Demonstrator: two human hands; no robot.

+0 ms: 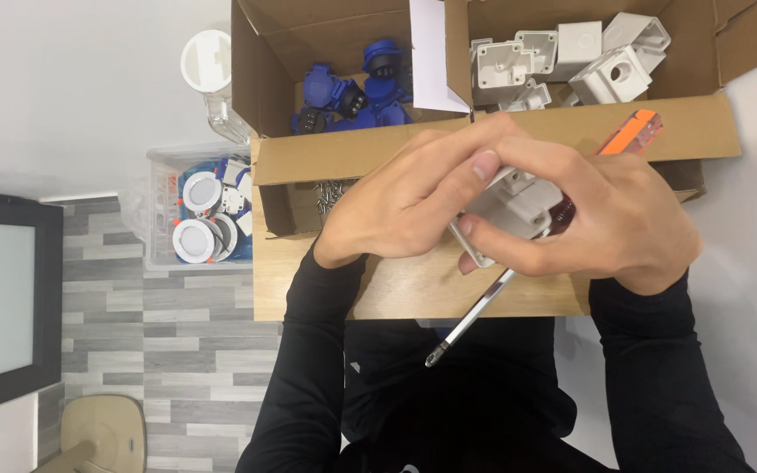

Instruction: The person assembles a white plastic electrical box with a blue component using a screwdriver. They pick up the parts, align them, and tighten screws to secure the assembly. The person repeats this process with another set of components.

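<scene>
Overhead view of two hands at work above a cardboard box (pixel 484 144). Upper centre of the frame: one compartment holds blue plastic sockets (pixel 357 92); to its right, past a white paper sheet (pixel 435 52), a second compartment holds white plastic housings (pixel 571 61). A small cluster of metal screws (pixel 333 188) lies in a low pocket at the box's left corner. Left of the box, a clear plastic bin (pixel 164 210) contains round white fittings (pixel 196 215), and a clear jar with a white lid (pixel 208 66) stands above it.

At frame centre, the left hand (pixel 405 206) and the right hand (pixel 611 223) close together around a white plastic housing (pixel 505 210), largely hiding it; only its pale grey-white ribbed face shows between the fingers. The right hand also grips a screwdriver (pixel 475 315), whose orange handle projects at upper right and whose metal shaft points toward lower left, over the box flap.

The box rests on a white surface (pixel 63 88). Below left lie grey wood-patterned flooring (pixel 177 350), a dark-framed panel (pixel 2 298) and a beige stool (pixel 102 434). Black sleeves (pixel 659 377) cover both forearms.
</scene>
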